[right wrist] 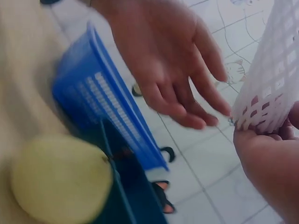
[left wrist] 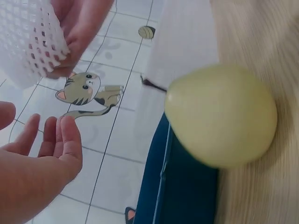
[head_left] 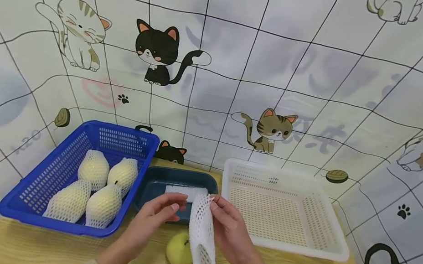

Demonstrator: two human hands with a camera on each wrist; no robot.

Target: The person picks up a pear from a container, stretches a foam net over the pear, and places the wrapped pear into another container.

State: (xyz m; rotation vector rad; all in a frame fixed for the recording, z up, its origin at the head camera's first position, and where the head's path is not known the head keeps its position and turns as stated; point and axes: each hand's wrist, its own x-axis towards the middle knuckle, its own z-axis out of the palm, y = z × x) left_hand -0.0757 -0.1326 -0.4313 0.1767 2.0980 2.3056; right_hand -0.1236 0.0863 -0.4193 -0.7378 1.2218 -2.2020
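My right hand (head_left: 232,233) pinches the upper end of a white foam net sleeve (head_left: 201,236), which hangs as an upright tube with its lower end gaping. Beside the sleeve is my left hand (head_left: 152,217), fingers loosely bent and holding nothing. In the right wrist view, its fingertips (right wrist: 205,122) come close to the sleeve's edge. A bare yellow-green pear (head_left: 179,250) with a dark stem rests on the wooden table below and between the hands. The left wrist view shows the same pear (left wrist: 222,116) large, at the right.
At left, a blue basket (head_left: 55,226) holds several pears (head_left: 93,170) in foam nets. A dark teal tray (head_left: 155,174) with white foam net (head_left: 181,190) stands at the middle back. On the right sits a white plastic basket (head_left: 281,244). A cat-patterned sheet (head_left: 223,60) rises behind.
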